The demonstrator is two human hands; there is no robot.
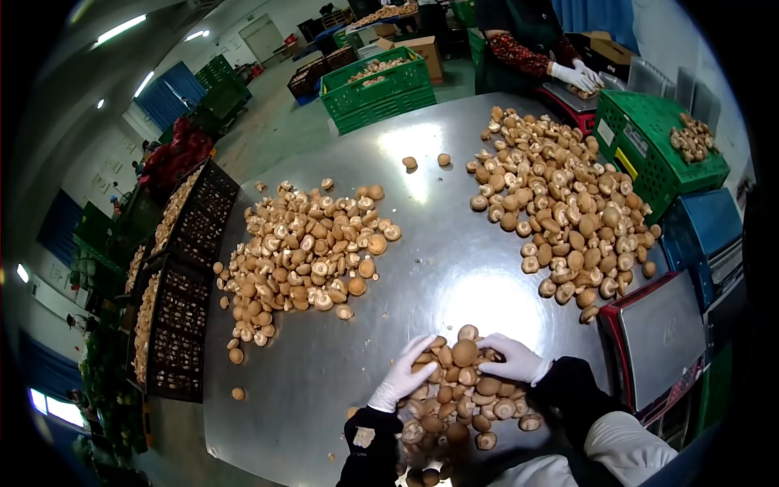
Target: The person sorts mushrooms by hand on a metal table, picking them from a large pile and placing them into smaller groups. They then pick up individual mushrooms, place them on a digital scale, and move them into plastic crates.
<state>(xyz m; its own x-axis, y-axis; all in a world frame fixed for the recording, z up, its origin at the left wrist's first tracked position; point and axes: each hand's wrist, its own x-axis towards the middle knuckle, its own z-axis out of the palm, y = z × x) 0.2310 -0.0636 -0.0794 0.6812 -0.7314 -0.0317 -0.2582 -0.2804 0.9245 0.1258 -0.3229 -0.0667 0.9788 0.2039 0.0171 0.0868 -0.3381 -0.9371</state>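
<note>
A small heap of brown mushrooms point(454, 394) lies on the metal table point(430, 268) close to my body. At the heap's upper left edge is my left hand point(403, 375), white-gloved, its fingers and thumb spread against the mushrooms. My right hand point(515, 359), also gloved, rests at the upper right side with its fingertips curled onto mushrooms. Several mushrooms sit between the two hands. Which mushroom, if any, the right fingers grip is hidden.
Larger mushroom piles lie at left point(300, 252) and right point(568, 203). Black crates point(182, 325) line the left edge. A scale point(661, 341) stands at right, near a green crate point(649, 146). Across the table, a co-worker's gloved hands point(578, 76) are over another scale.
</note>
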